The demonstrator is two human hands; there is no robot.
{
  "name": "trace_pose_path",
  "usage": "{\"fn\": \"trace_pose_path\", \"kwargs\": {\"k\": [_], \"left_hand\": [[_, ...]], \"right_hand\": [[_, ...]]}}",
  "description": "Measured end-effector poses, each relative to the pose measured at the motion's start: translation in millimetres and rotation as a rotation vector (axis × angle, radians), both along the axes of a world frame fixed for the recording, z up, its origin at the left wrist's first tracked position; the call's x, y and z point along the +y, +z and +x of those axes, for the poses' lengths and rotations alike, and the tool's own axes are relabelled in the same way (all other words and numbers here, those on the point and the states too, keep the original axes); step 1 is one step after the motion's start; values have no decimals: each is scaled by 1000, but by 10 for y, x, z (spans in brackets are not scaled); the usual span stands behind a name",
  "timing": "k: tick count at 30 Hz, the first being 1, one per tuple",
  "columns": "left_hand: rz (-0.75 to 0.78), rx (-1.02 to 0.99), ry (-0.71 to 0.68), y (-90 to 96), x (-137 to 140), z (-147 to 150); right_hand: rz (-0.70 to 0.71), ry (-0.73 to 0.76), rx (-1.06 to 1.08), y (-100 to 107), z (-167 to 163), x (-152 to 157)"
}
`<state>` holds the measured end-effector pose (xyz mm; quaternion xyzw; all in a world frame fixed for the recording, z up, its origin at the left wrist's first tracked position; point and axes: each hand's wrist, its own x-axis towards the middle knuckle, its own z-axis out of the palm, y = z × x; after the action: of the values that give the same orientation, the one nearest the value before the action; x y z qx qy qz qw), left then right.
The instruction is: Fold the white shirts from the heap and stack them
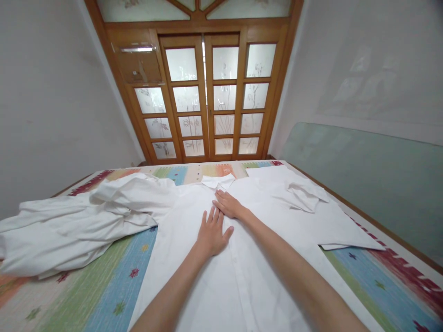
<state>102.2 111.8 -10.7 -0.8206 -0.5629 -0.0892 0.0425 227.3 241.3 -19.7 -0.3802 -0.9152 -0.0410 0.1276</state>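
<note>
A white collared shirt (194,286) lies spread out flat, front side up, with its collar (218,180) at the far end and its button strip running toward me. My left hand (213,234) rests flat on the shirt's chest, fingers stretched out and thumb apart. Just beyond it, my right hand (226,204) lies on the front below the collar, palm down with fingers extended. The two hands nearly meet at the fingertips. Neither one grasps anything that I can see.
Crumpled white garments (79,226) lie to the left. Another white cloth (302,196) is by the shirt's right shoulder. A striped, patterned cover (104,281) lies underneath. A pale green board (363,170) borders the right side. Wooden glass doors (207,97) stand at the far end.
</note>
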Motion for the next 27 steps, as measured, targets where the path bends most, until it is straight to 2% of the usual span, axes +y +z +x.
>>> {"fn": "trace_pose_path", "kwargs": {"k": [8, 10, 13, 15, 24, 27], "left_hand": [[4, -21, 6, -18, 14, 20], [0, -25, 8, -12, 9, 25], [-7, -27, 9, -6, 4, 27], [1, -27, 7, -8, 6, 26], [-5, -40, 8, -31, 2, 20], [-6, -36, 11, -38, -8, 18]], "right_hand": [[98, -109, 196, 60, -68, 12], [58, -125, 157, 59, -75, 6], [-108, -161, 41, 66, -86, 16], [-168, -178, 4, 84, -92, 22], [-169, -169, -28, 103, -79, 99], [-132, -230, 19, 94, -72, 221]]}}
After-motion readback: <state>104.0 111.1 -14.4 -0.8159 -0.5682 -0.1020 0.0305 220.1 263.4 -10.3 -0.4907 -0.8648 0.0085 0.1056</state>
